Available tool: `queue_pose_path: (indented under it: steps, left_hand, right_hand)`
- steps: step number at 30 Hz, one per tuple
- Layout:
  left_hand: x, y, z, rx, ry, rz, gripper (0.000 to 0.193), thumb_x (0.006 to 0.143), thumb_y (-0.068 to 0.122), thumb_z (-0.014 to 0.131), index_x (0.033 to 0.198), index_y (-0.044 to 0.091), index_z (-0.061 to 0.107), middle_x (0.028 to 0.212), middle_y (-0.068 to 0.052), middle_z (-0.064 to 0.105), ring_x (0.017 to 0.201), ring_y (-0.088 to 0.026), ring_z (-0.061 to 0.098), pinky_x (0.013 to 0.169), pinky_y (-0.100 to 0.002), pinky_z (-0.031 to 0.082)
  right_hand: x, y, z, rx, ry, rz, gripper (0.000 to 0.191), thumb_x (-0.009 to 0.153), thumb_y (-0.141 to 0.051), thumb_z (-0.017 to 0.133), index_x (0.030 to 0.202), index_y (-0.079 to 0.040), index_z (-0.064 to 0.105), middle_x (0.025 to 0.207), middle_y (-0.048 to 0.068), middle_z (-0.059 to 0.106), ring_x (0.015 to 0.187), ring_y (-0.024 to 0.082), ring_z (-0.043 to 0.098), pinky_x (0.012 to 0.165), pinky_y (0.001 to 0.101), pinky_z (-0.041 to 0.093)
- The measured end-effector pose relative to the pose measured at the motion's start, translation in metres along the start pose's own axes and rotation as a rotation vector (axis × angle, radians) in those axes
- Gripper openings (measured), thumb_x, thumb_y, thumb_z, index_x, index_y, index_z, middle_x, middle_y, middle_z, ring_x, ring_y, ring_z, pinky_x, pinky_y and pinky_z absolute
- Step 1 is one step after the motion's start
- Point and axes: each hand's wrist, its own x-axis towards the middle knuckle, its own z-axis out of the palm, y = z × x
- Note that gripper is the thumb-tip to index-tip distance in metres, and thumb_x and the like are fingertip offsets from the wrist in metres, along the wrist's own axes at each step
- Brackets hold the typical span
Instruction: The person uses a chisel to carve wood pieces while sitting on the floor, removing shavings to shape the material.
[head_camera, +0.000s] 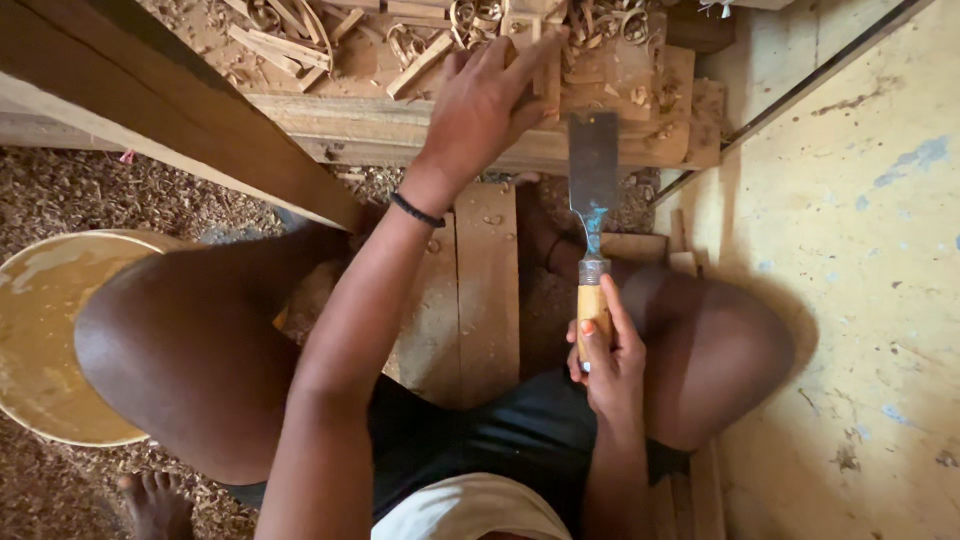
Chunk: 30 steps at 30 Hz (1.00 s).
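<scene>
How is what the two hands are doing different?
The left hand lies spread, palm down, on the wooden workpiece; the right hand is curled around the chisel handle. The left hand reaches far forward with a black wristband; the right hand stays near the lap, wrist bare. Both touch wood.

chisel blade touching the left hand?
Apart. The head view shows bare wood between the chisel blade and the left hand, which rests on the timber. The right hand grips the wooden handle.
</scene>
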Motion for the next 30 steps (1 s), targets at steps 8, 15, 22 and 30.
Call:
queue_pose_path:
  steps: [8,15,22,30]
  left_hand:
    - [-0.006,0.002,0.001,-0.001,0.177,-0.025,0.082,0.084,0.036,0.085,0.151,0.02,0.041,0.121,-0.01,0.061,0.106,-0.033,0.064,0.094,-0.053,0.043]
    - [-0.01,-0.001,-0.009,-0.024,0.105,-0.029,0.033,0.098,0.035,0.075,0.126,0.019,0.068,0.096,-0.004,0.068,0.088,-0.026,0.068,0.09,-0.047,0.045]
    - [-0.011,0.0,-0.009,-0.018,0.122,-0.018,0.03,0.098,0.036,0.073,0.124,0.02,0.07,0.097,-0.003,0.074,0.084,-0.025,0.071,0.091,-0.044,0.047]
    - [-0.013,-0.007,-0.01,0.017,0.113,-0.021,0.038,0.096,0.04,0.076,0.118,0.011,0.067,0.096,-0.007,0.073,0.081,-0.027,0.07,0.088,-0.046,0.05]
  right_hand:
    - [0.0,-0.001,-0.002,0.037,-0.009,-0.023,0.064,0.101,-0.015,0.06,0.161,-0.009,0.037,0.085,0.01,0.062,0.047,0.007,0.048,0.04,0.0208,0.041]
    - [0.001,-0.001,-0.002,0.026,-0.001,-0.017,0.066,0.1,-0.017,0.061,0.16,-0.009,0.037,0.084,0.01,0.062,0.046,0.007,0.048,0.04,0.0206,0.04]
    - [0.001,0.001,-0.004,0.063,-0.02,-0.017,0.066,0.1,-0.019,0.062,0.161,-0.008,0.036,0.085,0.009,0.062,0.047,0.007,0.047,0.04,0.0205,0.04]
    - [0.0,0.002,-0.004,0.057,0.003,-0.003,0.066,0.099,-0.015,0.061,0.16,-0.009,0.036,0.084,0.01,0.062,0.045,0.007,0.047,0.038,0.0201,0.038]
